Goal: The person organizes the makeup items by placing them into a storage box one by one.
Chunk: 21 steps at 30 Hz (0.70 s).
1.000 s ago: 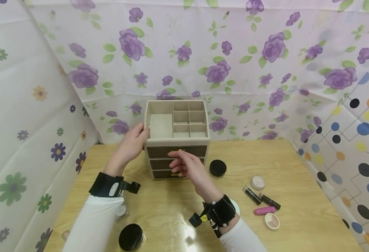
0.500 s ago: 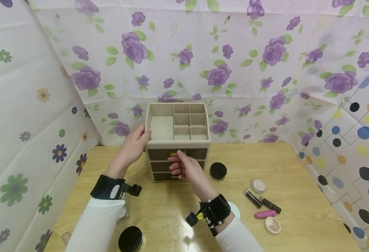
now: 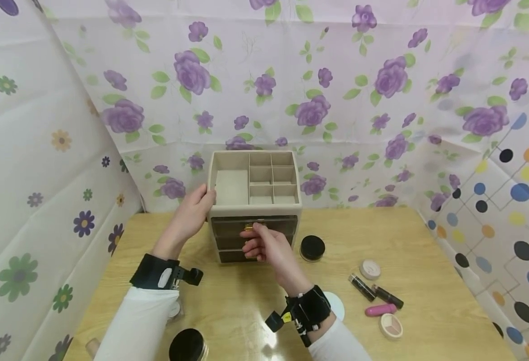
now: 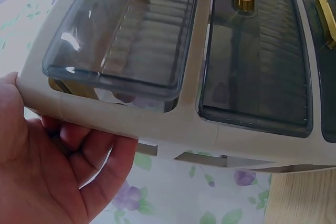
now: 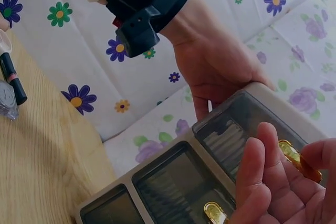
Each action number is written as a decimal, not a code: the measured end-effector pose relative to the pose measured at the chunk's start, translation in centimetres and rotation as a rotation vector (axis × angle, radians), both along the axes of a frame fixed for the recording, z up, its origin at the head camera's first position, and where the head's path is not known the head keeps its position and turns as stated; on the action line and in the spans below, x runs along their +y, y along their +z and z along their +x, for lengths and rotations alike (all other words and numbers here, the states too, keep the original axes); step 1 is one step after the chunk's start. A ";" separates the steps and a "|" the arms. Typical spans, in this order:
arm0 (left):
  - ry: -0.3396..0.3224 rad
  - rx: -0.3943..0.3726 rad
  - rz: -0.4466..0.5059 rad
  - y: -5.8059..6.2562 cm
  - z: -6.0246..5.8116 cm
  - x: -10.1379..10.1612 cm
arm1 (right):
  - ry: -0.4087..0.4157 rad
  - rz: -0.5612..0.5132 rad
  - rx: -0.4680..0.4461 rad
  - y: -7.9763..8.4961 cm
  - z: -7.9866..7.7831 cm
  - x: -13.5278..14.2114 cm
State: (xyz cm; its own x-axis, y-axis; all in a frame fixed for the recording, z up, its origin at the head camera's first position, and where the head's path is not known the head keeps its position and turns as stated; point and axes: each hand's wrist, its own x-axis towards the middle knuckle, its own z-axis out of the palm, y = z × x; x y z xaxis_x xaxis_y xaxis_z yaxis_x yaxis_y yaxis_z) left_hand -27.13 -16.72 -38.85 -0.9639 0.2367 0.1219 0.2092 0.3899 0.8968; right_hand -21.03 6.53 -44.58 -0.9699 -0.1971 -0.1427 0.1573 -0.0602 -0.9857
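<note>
A beige makeup organizer (image 3: 255, 206) with dark see-through drawers and a divided open top stands at the table's back. My left hand (image 3: 187, 216) grips its left side near the top corner; in the left wrist view, the fingers (image 4: 107, 166) press along the side wall. With thumb and index finger, my right hand (image 3: 273, 250) pinches the gold handle (image 5: 294, 158) of the top drawer (image 4: 126, 35). That drawer sticks out a little from the frame, while the middle drawer (image 4: 257, 56) sits flush. The right hand's other fingers are loosely bent.
Right of the organizer stands a black-lidded jar (image 3: 312, 247); another black-lidded jar (image 3: 187, 345) is at the front. On the right lie dark tubes (image 3: 361, 287), a pink tube (image 3: 380, 310), a round palette (image 3: 390, 325) and a white round case (image 3: 370, 269). A white disc (image 3: 335, 305) lies beside my right wrist.
My right thumb and fingers have closed on the gold handle, and the top drawer has come slightly forward out of the organizer. The left hand keeps its hold on the side.
</note>
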 end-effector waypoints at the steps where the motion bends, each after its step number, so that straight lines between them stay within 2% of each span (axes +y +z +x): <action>1: 0.003 0.002 0.000 0.0 0.0 0.0 | 0.004 0.001 0.005 0.0 0.1 0.0; 10: -0.015 0.005 0.004 0.2 0.0 0.0 | 0.036 0.032 0.026 -0.2 1.9 0.6; 21: 0.037 0.042 -0.087 0.2 0.2 0.3 | 0.094 0.036 0.010 -0.4 3.8 1.1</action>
